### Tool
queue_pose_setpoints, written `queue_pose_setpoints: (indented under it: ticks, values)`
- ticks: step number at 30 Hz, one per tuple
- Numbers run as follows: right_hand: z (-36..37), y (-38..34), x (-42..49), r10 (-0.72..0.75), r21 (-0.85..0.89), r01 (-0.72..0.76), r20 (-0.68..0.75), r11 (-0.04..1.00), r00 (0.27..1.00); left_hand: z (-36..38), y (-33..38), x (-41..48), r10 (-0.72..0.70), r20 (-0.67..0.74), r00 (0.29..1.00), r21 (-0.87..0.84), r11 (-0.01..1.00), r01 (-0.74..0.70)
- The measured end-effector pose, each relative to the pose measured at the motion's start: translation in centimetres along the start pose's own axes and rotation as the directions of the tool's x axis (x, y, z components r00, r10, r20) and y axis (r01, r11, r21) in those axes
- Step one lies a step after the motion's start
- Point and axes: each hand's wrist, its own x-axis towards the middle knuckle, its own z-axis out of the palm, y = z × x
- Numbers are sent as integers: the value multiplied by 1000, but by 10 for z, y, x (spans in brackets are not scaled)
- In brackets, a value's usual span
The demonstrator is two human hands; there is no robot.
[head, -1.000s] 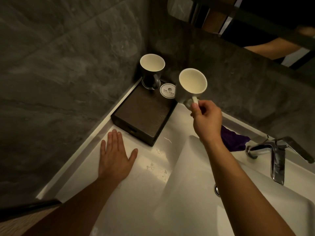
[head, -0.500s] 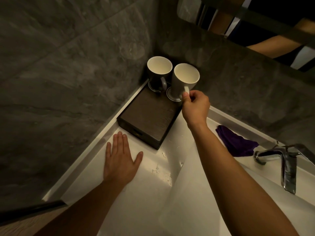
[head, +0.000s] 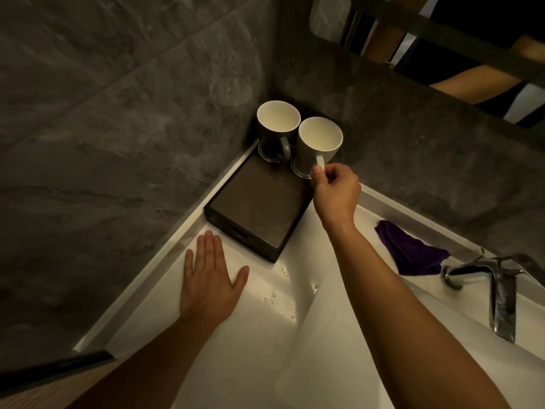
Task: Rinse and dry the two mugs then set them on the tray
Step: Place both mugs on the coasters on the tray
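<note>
Two mugs stand upright side by side at the far end of a dark wooden tray in the wall corner. The dark mug is on the left, on a round coaster. The white mug sits on a second coaster to its right. My right hand pinches the white mug's handle between thumb and fingers. My left hand lies flat, fingers apart, on the white counter just in front of the tray, holding nothing.
A purple cloth lies on the counter's back ledge to the right. A chrome faucet stands over the white basin at right. Water drops dot the counter near the basin rim. Grey stone walls close in left and behind.
My right hand carried the white mug from the air down onto the coaster beside the dark mug. My left hand stayed flat on the counter.
</note>
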Motion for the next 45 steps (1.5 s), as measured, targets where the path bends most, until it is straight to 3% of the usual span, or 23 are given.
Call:
queue_pose_setpoints:
  ticks: [5,8,10,15,22,45]
  values:
    - [-6,-1,-2,20,4,-20,14,1000,1000,0,0,0,-3,8,1000,3,1000,3]
    - [-5,-4,-20,-148,-15,148,-159,989,976,-1,1,0,0,1,1000,-2,1000,0]
    - [4,-9,-34,-240,18,245,-146,969,960,-1,1,-1,-1,-4,1000,-13,1000,1]
    - [44,-23,-35,-124,64,122,29,991,992,-1,-1,1,9,30,1000,-33,999,-8]
    - [65,-26,-15,-25,134,22,20,991,999,-9,-51,12,232,69,970,-5,973,-232]
    - [83,-31,-17,-116,140,102,90,985,989,-9,-51,11,238,43,970,-40,971,-236]
